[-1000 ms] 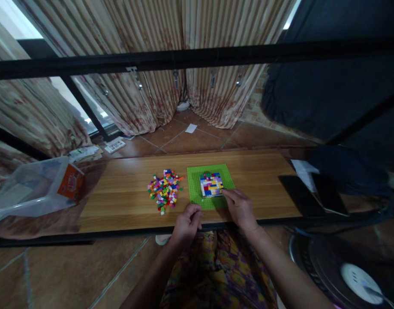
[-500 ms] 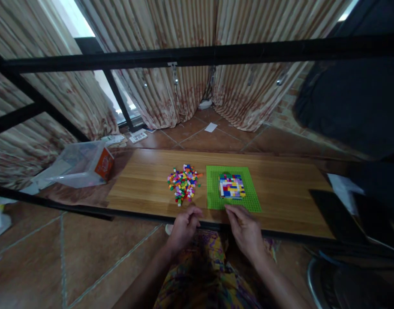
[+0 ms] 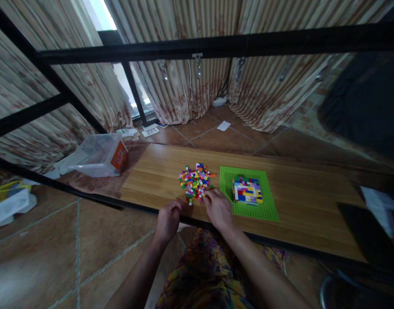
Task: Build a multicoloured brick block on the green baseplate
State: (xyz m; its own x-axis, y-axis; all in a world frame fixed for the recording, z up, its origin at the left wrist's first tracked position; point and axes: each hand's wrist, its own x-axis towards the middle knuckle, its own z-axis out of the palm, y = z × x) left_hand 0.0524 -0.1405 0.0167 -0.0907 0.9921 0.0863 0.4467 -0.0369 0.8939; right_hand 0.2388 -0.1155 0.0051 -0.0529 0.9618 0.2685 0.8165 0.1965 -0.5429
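A heap of small coloured toy bricks (image 3: 195,182) lies on the wooden table. At its lower right edge, my right hand (image 3: 218,210) reaches in with fingers pinched together; whatever is between the fingertips is too small to tell. My left hand (image 3: 169,219) rests at the table's front edge, just below the heap, its fingers curled closed and their contents hidden. Right of the heap lies a green studded baseplate (image 3: 270,206). On it stands a low block built of many-coloured bricks (image 3: 247,191), which neither hand touches.
The wooden table (image 3: 299,206) is long and narrow, with a black front edge. A clear plastic box (image 3: 97,165) with an orange label stands beyond its left end. Black flat objects (image 3: 360,231) lie at the right end. A black metal rail (image 3: 171,49) crosses behind, before curtains.
My right hand has moved left, from in front of the baseplate to the heap's edge. My left hand has shifted slightly left along the table edge. The whole view has turned a little left.
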